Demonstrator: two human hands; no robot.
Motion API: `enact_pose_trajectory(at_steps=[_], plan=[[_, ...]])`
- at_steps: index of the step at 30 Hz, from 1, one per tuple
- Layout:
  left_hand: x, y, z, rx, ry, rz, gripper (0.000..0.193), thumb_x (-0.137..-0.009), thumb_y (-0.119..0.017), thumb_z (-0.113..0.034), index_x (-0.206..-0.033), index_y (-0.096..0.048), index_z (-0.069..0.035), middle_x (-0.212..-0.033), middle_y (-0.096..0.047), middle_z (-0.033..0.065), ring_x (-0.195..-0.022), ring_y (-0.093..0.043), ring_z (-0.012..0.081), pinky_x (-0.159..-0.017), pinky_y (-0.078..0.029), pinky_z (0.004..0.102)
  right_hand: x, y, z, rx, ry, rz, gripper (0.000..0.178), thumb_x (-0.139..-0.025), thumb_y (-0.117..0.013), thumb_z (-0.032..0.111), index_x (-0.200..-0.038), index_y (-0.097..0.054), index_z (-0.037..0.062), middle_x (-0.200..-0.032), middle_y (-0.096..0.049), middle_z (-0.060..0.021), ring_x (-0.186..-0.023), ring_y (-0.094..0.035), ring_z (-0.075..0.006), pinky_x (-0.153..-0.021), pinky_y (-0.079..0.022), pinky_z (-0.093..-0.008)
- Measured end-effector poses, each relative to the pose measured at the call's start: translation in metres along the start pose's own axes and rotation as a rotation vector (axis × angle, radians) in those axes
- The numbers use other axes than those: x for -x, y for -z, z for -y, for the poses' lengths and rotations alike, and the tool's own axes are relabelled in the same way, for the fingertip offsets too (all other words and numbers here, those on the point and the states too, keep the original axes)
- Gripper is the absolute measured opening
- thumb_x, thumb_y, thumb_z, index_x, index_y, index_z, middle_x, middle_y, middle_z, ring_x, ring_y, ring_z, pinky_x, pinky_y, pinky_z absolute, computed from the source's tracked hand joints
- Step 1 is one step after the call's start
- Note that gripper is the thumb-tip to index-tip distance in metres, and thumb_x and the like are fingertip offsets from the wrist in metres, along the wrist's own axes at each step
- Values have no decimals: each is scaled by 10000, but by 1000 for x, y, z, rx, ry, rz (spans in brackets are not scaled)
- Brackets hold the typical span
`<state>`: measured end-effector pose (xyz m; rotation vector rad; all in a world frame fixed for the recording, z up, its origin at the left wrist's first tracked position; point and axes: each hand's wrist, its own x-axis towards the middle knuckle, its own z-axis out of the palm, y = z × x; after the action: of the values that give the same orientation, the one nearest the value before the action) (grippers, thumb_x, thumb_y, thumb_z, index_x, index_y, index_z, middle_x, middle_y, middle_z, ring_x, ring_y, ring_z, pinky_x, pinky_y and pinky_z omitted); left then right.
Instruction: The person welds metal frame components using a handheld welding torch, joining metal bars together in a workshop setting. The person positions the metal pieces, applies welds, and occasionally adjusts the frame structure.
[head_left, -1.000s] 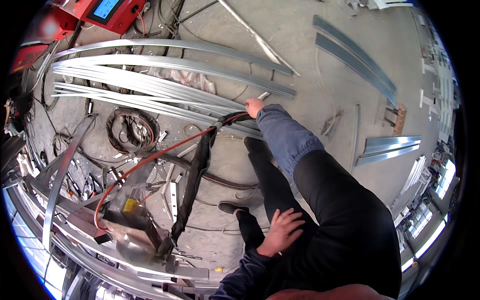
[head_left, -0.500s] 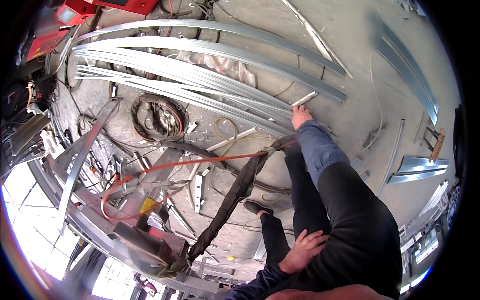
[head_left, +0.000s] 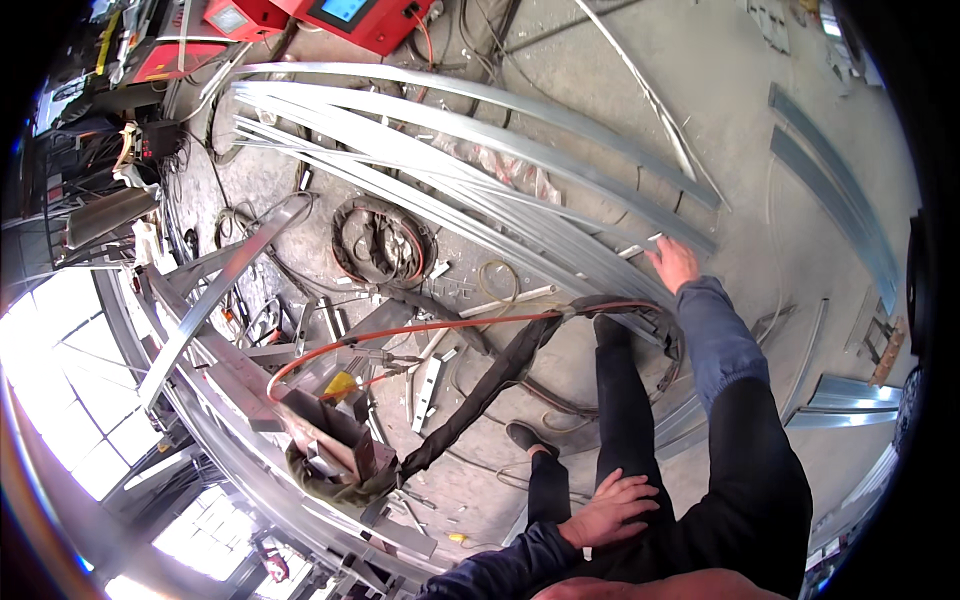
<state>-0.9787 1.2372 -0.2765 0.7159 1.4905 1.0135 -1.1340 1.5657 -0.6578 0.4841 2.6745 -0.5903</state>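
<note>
My left hand [head_left: 612,508] lies flat on my dark trousers, its fingers stretched out and holding nothing. My right hand [head_left: 674,262] is reached out over the floor with its fingers apart, beside the right ends of a bundle of long silvery metal profiles [head_left: 440,165]. I see nothing gripped in it; whether its fingertips touch a profile I cannot tell. A short pale strip [head_left: 641,247] lies by its fingertips. Below this hand, a dark sleeved cable [head_left: 490,385] and an orange hose [head_left: 450,325] run across toward my foot.
Red machines [head_left: 370,22] stand at the far left. A coiled dark hose [head_left: 380,240] lies near the bundle, with offcuts and a spirit level [head_left: 429,390] around it. More metal profiles [head_left: 835,190] lie at right. A metal frame [head_left: 230,385] borders the left.
The view has swung, shifting the scene rightward and down in the picture. My right hand has moved right, off the bundle, toward the profile ends. My left hand stays on my trousers.
</note>
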Motion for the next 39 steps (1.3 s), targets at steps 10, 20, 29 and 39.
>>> enact_pose_trajectory(at_steps=[10,20,29,39], plan=[[3,-50,17,398,283,-78,746,-990,-766,-452,-1585,-518,-74,-1569,-579,156,-1466,-539,334,-1272,-353,441,340,292,43,-153,-93,320,452,-982,-734,445,-836,-659,24,-796,-688,-259,-783,-668,-511,-696,-513,-602],[-10,60,-113,1622,241,-906,209,-1050,-713,-262,-1107,-603,-94,-943,-630,38,-863,-665,241,-794,-589,465,630,475,71,-61,-172,288,391,-937,-773,419,-830,-748,44,-780,-699,-248,-777,-697,-491,-687,-544,-565],[-21,14,-195,1587,314,-471,183,-1066,-671,-185,-1172,-612,-49,-1101,-656,81,-1069,-735,290,-959,-580,530,737,512,-25,113,-258,13,363,-872,-799,395,-817,-716,45,-768,-683,-246,-773,-687,-495,-685,-536,-562],[36,79,-315,1396,18,-358,247,-1168,-547,-279,-1289,-594,-69,-1390,-680,96,-1227,-691,276,-1089,-562,490,632,544,-78,190,-175,-207,268,-896,-791,312,-850,-718,58,-851,-707,-235,-851,-684,-483,-725,-529,-554]])
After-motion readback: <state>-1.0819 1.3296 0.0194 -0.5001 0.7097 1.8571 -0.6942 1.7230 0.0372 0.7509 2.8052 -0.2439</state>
